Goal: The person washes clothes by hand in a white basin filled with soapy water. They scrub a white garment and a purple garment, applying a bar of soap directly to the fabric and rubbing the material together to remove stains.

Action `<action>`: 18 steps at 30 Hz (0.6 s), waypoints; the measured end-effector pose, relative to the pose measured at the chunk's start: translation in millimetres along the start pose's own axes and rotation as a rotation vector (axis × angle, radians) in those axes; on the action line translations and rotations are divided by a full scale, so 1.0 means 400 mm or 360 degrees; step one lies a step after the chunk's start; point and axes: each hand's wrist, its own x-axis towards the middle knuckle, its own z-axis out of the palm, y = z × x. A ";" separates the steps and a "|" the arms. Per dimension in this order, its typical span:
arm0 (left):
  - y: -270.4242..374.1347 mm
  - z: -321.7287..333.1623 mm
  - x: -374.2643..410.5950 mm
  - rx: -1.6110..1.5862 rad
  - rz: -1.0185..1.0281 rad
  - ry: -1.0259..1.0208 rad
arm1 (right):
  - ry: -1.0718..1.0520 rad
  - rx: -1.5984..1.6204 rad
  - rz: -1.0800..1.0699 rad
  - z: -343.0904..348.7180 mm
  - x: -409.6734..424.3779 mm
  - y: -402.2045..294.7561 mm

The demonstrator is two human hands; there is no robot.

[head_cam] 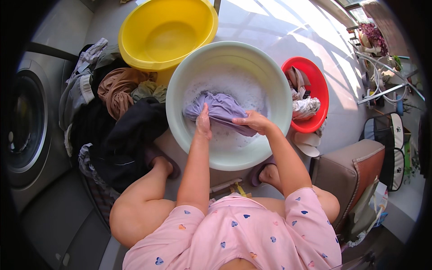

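Observation:
A wet lavender cloth garment [222, 109] is stretched between my two hands above foamy, soapy water [233, 81]. The water sits in a large pale green plastic basin [202, 152] between my feet. My left hand [204, 122] grips the garment near its middle, thumb on top. At the garment's right end, my right hand [253, 121] holds a bunched edge, thumb also on top. The garment's far left part droops into the foam, and its underside is hidden.
A yellow plastic tub [168, 37] stands beyond the basin at left. A red basin [320, 101] holding cloth items is at right. Heaped clothes [128, 135] lie left, beside a front-loading washing machine [28, 114]. A padded brown stool [347, 165] stands near my right knee.

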 end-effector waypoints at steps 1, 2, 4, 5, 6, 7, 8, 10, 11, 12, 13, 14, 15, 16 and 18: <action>-0.011 0.031 -0.001 -0.0076 0.0013 -0.0040 | -0.0104 -0.0034 0.0027 -0.025 -0.021 0.006; -0.019 0.057 -0.005 -0.0154 0.0030 -0.0073 | -0.0036 -0.0118 0.0058 -0.051 -0.018 0.038; -0.015 0.105 -0.025 -0.0413 0.0030 -0.0167 | 0.0081 -0.0290 0.0104 -0.089 -0.009 0.087; -0.010 0.116 -0.033 -0.0597 0.0013 -0.0218 | 0.0082 -0.0241 0.0219 -0.101 -0.006 0.095; -0.006 0.111 -0.036 -0.0782 0.0012 -0.0264 | 0.0070 -0.0197 0.0325 -0.103 -0.006 0.081; -0.006 0.101 -0.032 -0.0788 -0.0017 -0.0151 | 0.0059 -0.0155 0.0432 -0.106 -0.002 0.068; -0.009 0.087 -0.026 -0.0794 -0.0046 -0.0038 | 0.0112 -0.0561 0.0577 -0.118 0.031 0.075; -0.031 -0.004 0.008 -0.0735 0.0090 0.0044 | 0.0423 -0.0957 0.0204 -0.021 0.072 0.126; -0.053 0.009 0.010 -0.0681 0.0030 0.0176 | 0.0615 -0.1132 0.0050 0.010 0.085 0.186; -0.081 0.040 0.003 -0.0621 -0.0034 0.0298 | 0.0635 -0.1140 0.0033 0.033 0.104 0.251; -0.084 0.031 -0.003 -0.0560 -0.0052 0.0445 | 0.0663 -0.1179 0.0062 0.066 0.130 0.252; -0.091 0.002 0.010 -0.0569 -0.0124 0.0370 | 0.0691 -0.1219 0.0090 0.096 0.153 0.250; -0.093 0.026 0.001 -0.0492 -0.0249 0.0322 | 0.0743 -0.1252 0.0158 0.093 0.169 0.275; -0.095 0.089 -0.023 -0.0409 -0.0398 0.0250 | 0.0818 -0.0966 0.0086 0.040 0.176 0.318; -0.079 0.118 -0.037 -0.0309 -0.0686 0.0228 | 0.0944 -0.1027 -0.0136 0.024 0.196 0.297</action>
